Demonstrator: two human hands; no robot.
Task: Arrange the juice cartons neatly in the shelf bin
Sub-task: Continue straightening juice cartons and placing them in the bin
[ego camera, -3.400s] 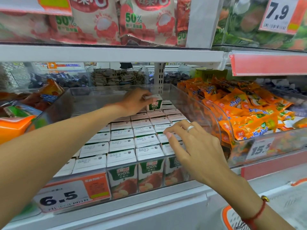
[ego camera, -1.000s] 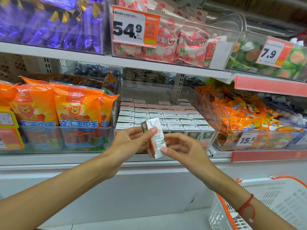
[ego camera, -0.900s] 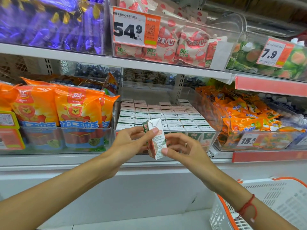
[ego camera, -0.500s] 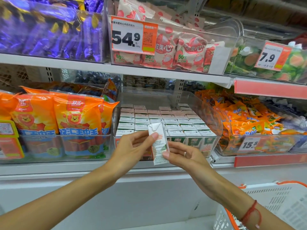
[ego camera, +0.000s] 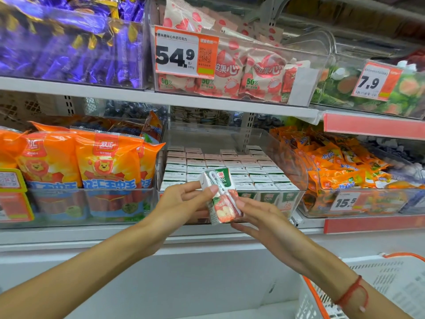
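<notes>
A small white-and-green juice carton [ego camera: 220, 195] with a straw on its side is held tilted in front of the shelf. My left hand [ego camera: 184, 203] grips its left side and my right hand [ego camera: 257, 215] pinches its lower right edge. Behind it stands the clear shelf bin [ego camera: 296, 171], filled with several neat rows of upright juice cartons [ego camera: 230, 166]; the bin's back part holds none.
Orange sausage bags [ego camera: 78, 162] fill the bin to the left, orange snack packs [ego camera: 338, 166] the bin to the right. Above are a shelf with lychee bags and a 54.9 price tag [ego camera: 184, 54]. A white basket with an orange rim [ego camera: 368, 288] sits at lower right.
Since 3.4 s ago my hands left the bin and I stepped back with one carton. In the last second I turned it, so its straw side and fruit picture now face me.
</notes>
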